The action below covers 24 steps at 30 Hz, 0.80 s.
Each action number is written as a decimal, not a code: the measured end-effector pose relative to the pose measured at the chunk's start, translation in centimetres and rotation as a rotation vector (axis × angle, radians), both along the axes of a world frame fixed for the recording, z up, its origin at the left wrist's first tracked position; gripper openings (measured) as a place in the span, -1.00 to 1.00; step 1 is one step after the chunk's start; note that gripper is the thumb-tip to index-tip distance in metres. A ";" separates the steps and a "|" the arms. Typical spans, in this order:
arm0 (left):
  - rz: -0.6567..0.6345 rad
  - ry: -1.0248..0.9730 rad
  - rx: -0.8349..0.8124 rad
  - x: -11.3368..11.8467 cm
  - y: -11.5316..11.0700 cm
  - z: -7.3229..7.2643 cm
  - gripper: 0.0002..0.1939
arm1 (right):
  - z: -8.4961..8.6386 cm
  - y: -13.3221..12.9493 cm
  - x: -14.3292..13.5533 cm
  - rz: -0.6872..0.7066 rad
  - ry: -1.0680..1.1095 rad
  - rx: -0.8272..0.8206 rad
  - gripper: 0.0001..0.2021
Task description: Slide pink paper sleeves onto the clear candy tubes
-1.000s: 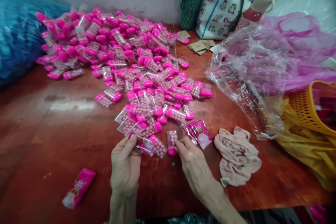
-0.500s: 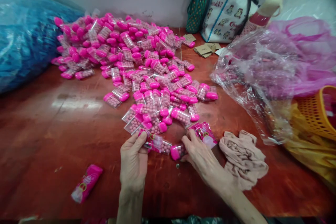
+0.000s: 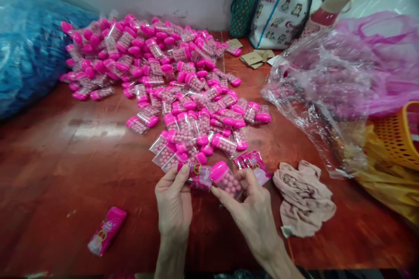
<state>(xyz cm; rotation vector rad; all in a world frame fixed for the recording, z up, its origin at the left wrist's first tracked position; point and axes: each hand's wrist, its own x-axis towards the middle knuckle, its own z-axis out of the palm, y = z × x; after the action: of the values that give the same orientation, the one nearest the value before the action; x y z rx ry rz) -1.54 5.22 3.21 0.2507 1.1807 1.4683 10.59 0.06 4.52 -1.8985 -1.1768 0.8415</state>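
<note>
Between the thumb and fingers of my left hand is a pink printed plastic sleeve, its clear end pointing right. My right hand pinches a clear candy box with a bright pink cap, filled with round pink candies. The cap sits right at the sleeve's clear end; whether it is inside cannot be made out. Just behind both hands lies a large pile of similar candy boxes. Flat printed sleeves lie beyond my right hand. One wrapped candy box rests on the table at the left.
A crumpled beige cloth lies right of my right hand. Clear and pink plastic bags and a yellow basket take up the right side. A big blue bag bulges at the left; a white tote stands by the wall.
My right hand has raised the candy box from the table and brought it left, cap first, to the sleeve. My left hand has shifted slightly right with the sleeve.
</note>
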 end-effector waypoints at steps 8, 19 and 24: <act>0.084 0.043 0.005 0.8 -0.2 -0.5 -0.87 | 0.1 -0.2 0.0 0.067 0.008 -0.034 -0.70; 0.024 0.115 0.054 1.5 -0.1 -0.7 -0.74 | -0.1 0.1 0.5 0.147 -0.038 0.018 -0.77; -0.040 0.038 0.012 2.4 -0.4 -0.5 -0.60 | -0.8 -0.2 -0.1 0.060 -0.111 0.180 -0.79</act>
<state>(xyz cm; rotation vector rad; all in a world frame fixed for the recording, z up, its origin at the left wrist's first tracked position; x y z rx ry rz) 0.91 4.84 2.76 0.3103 1.1907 1.4415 10.45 -0.12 3.74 -1.7894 -1.3362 0.6447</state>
